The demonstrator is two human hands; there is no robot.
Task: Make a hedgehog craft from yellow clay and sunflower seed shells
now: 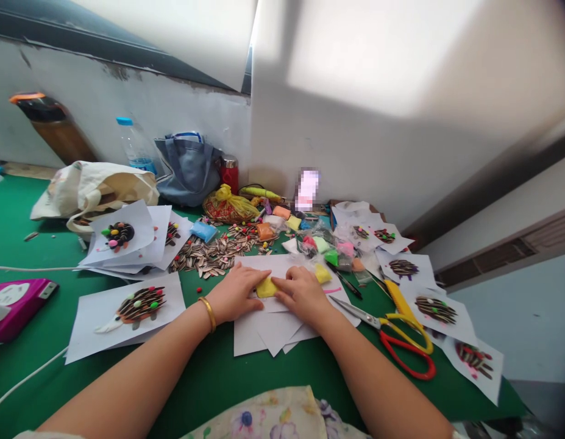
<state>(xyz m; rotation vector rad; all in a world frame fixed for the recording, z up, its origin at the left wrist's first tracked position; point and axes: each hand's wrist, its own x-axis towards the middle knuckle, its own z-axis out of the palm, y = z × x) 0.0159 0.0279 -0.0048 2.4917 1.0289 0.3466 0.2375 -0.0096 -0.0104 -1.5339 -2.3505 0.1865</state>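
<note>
A flat piece of yellow modelling clay (266, 288) lies on white paper (275, 332) in front of me. My left hand (236, 291), below a gold bangle (208, 314), has its index finger and thumb around the clay's left side. From the right, my right hand (305, 296) presses bent fingers against the clay's other edge. Another yellow clay lump (322, 274) rests just beyond the right hand. A black pen (344, 280) and scissors (392, 335) with yellow and red handles lie to the right.
Sunflower seeds (213, 253) are heaped behind the papers, near bagged coloured clay (330, 257). Finished hedgehog pictures (140, 305) lie left, with more pictures (442, 311) along the right edge. Bags (188, 171), a bottle (136, 146) and a phone (307, 190) stand against the wall.
</note>
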